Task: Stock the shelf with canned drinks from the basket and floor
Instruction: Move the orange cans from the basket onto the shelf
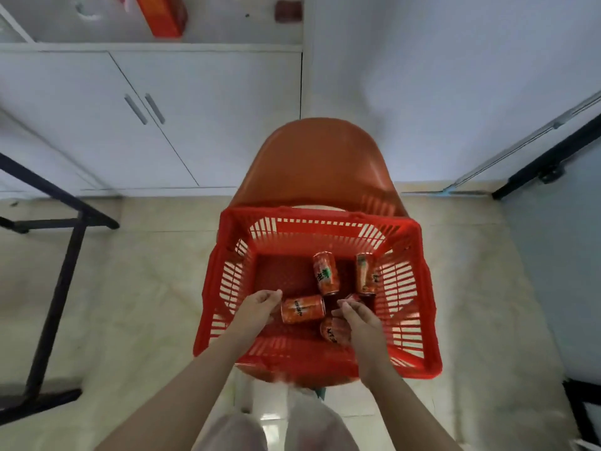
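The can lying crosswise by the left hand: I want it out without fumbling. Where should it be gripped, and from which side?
Probably best to grip the can round the middle of its body, coming down from above. It lies on its side, ends pointing left and right, so the curved wall faces up; the left hand sits at its left end.

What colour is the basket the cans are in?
Red, with slatted sides. The basket shows best in the head view, the only one.
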Action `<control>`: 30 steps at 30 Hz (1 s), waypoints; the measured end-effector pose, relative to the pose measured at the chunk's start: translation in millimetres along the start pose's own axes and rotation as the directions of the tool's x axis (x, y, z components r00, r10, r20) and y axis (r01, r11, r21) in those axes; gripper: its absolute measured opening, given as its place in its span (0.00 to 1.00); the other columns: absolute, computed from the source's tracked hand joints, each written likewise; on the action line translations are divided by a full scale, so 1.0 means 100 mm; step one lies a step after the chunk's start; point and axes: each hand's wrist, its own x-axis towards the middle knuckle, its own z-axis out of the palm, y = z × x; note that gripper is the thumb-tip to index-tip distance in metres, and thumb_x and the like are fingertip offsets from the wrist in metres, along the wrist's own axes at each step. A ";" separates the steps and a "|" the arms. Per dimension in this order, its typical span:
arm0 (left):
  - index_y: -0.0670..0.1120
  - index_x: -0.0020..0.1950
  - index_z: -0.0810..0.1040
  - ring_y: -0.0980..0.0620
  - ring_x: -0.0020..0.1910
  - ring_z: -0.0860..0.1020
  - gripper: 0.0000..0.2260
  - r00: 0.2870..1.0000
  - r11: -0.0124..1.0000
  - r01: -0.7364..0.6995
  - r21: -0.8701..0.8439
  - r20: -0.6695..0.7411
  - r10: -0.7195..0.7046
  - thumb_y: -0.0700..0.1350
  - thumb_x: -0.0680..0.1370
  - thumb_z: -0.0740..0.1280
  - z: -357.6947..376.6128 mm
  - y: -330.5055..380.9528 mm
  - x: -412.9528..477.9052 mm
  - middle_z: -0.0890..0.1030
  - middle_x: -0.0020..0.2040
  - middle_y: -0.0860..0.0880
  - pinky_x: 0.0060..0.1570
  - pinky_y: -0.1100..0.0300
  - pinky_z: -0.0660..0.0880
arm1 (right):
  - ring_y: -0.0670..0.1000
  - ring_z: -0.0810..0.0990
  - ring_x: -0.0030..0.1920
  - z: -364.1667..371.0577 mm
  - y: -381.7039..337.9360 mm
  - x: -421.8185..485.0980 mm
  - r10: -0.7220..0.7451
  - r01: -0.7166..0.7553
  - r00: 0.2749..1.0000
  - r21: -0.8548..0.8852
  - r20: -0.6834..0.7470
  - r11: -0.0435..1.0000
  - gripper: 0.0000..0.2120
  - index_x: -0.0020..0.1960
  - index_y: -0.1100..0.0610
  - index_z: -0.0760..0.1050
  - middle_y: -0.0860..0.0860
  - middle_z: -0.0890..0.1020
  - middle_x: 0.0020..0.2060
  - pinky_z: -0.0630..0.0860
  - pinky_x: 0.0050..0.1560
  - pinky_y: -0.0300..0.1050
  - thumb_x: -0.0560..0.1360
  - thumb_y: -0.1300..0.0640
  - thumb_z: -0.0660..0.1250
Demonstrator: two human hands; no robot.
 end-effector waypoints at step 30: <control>0.50 0.54 0.73 0.58 0.50 0.76 0.14 0.988 0.995 0.086 -0.045 -0.124 -0.091 0.59 0.78 0.64 0.33 -0.13 0.89 0.79 0.51 0.52 0.48 0.61 0.73 | 0.50 0.80 0.56 0.39 0.63 1.18 0.316 -0.314 0.948 0.055 -0.041 0.948 0.23 0.57 0.60 0.76 0.55 0.82 0.54 0.78 0.57 0.47 0.76 0.41 0.64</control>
